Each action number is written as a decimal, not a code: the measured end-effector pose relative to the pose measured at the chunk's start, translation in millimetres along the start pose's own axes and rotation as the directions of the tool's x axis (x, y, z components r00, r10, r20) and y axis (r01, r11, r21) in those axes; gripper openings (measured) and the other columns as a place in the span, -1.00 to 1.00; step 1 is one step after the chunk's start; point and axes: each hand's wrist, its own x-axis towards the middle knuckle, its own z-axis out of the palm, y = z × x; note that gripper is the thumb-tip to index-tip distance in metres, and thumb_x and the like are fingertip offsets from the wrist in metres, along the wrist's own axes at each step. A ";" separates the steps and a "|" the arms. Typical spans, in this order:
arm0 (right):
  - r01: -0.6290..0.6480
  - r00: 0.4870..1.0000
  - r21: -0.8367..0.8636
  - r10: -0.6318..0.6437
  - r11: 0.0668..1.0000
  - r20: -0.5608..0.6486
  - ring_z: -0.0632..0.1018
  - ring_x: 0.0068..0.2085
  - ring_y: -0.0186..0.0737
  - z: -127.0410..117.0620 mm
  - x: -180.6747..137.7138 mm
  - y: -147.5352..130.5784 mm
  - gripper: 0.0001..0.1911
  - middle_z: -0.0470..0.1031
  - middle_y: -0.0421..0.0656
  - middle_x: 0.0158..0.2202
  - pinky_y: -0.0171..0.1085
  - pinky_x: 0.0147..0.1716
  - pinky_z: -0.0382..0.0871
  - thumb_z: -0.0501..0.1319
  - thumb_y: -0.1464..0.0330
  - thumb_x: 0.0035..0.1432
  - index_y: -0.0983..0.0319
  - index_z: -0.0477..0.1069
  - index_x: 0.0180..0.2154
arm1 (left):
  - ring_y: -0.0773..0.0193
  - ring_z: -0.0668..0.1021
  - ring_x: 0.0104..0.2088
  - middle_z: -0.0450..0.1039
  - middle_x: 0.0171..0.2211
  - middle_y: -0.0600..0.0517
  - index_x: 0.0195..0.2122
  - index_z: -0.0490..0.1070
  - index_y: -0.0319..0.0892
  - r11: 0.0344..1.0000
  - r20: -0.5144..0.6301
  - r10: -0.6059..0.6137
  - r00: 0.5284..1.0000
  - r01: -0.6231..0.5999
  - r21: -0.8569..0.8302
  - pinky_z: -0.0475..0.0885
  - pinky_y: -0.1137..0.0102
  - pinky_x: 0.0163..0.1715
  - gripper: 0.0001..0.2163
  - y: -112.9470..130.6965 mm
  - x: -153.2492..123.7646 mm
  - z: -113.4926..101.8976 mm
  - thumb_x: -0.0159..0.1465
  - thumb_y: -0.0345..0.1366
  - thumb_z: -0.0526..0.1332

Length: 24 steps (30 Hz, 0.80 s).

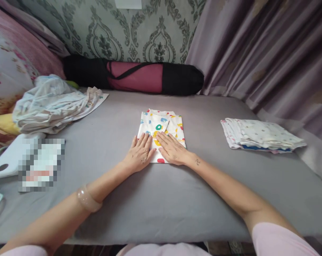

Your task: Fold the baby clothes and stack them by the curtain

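Observation:
A small folded garment (166, 122), white with coloured prints, lies in the middle of a grey sheet (161, 199). My left hand (140, 153) lies flat on its near left corner, fingers stretched out and together. My right hand (172, 149) rests flat on the near right part, fingers extended, touching the left hand. Neither hand grips anything. A pale bangle (87, 200) sits on my left forearm.
A stack of folded clothes (260, 137) lies at the right. A heap of unfolded clothes (54, 103) lies at the left. A black and maroon roll bag (135, 75) runs along the patterned wall. Curtains (269, 53) hang at the right. A white object (6, 160) lies at the left edge.

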 end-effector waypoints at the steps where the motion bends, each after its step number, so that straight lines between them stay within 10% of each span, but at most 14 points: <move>1: 0.002 1.000 -0.007 -0.002 1.000 -0.011 -0.12 0.40 -0.12 -2.7 -1.5 -2.4 -0.38 -0.13 0.03 0.40 0.01 0.36 -0.21 -0.16 0.27 0.36 0.41 -0.09 0.36 | 0.00 0.01 0.38 -0.02 0.36 -0.25 0.36 0.00 -0.34 1.000 -0.037 0.017 0.999 -0.017 0.008 -0.09 -0.01 0.32 -0.41 2.8 -0.8 -2.4 0.43 -0.06 -0.24; 24: -0.168 0.986 0.044 0.168 0.985 -0.012 -0.13 0.40 -0.11 0.4 -36.4 6.9 -0.37 -0.14 0.07 0.40 0.02 0.36 -0.17 -0.20 0.27 0.37 0.42 -0.14 0.37 | 0.04 0.02 0.38 -0.02 0.37 -0.22 0.38 -0.06 -0.30 0.998 0.022 0.053 0.998 -0.052 -0.039 -0.05 0.05 0.32 -0.34 -15.2 -7.7 4.5 0.40 0.07 -0.25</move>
